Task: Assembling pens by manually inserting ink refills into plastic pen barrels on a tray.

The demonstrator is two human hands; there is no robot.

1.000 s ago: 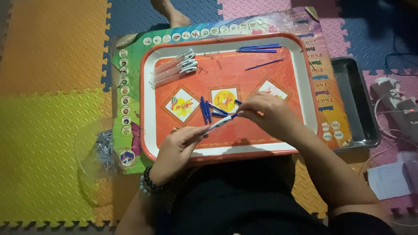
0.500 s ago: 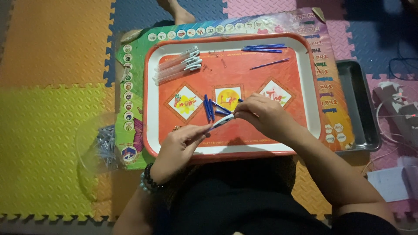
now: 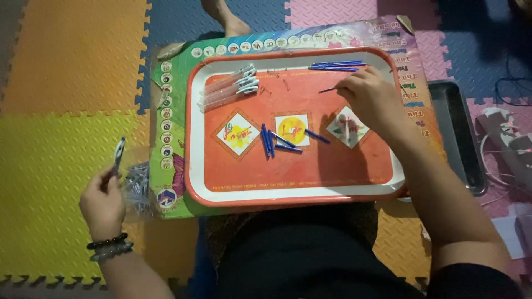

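An orange tray with a white rim lies over my lap on a colourful printed board. My left hand is out to the left over the yellow mat, holding a pen upright above a clear bag of pens. My right hand reaches to the tray's far right, fingertips on a thin blue refill. More blue refills lie along the tray's far edge. Several blue pen caps sit at the tray's middle. Clear pen barrels lie at the far left of the tray.
Foam puzzle mats in orange, yellow, blue and pink cover the floor. A dark metal tray lies to the right of the board. Cables and a white device lie at the far right. Another person's foot shows beyond the board.
My hands were together over the tray's middle, working on a pen. Now the left hand has carried the pen out left over the bag, and the right has reached to the far refills.
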